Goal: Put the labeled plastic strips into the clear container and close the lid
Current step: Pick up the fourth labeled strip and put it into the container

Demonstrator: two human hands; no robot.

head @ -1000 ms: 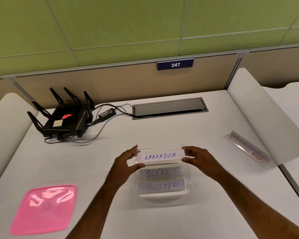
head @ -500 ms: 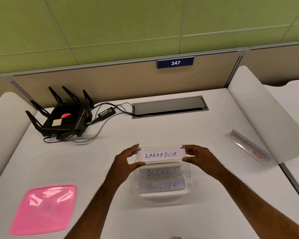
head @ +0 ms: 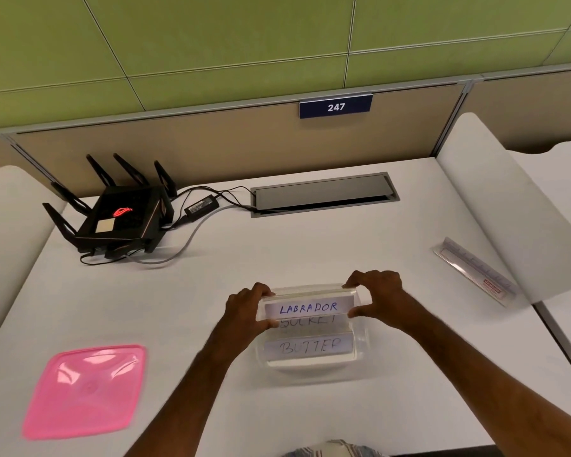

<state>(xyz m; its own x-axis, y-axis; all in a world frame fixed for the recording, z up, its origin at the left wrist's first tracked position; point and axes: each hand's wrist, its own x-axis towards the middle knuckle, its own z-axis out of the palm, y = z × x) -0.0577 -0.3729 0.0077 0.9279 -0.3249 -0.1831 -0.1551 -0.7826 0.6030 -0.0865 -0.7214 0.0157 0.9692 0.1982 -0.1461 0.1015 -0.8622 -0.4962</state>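
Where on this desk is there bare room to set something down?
Bare desk lies between the router and the clear container, and between the container and the ruler. It is crowded at the container, where both hands grip the LABRADOR strip.

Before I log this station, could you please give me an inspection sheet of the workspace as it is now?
Surface: white desk, with a grey cable hatch at the back.
Job's things: LABRADOR strip held over the clear container; SOCKET strip and BUTTER strip inside; pink lid off, front left.
Clutter: black router; clear ruler at right.
Grippers: left hand and right hand pinch the strip's ends.
Cables: power brick, leads running into the hatch.
Surroundings: beige partition, sign 247, green wall.
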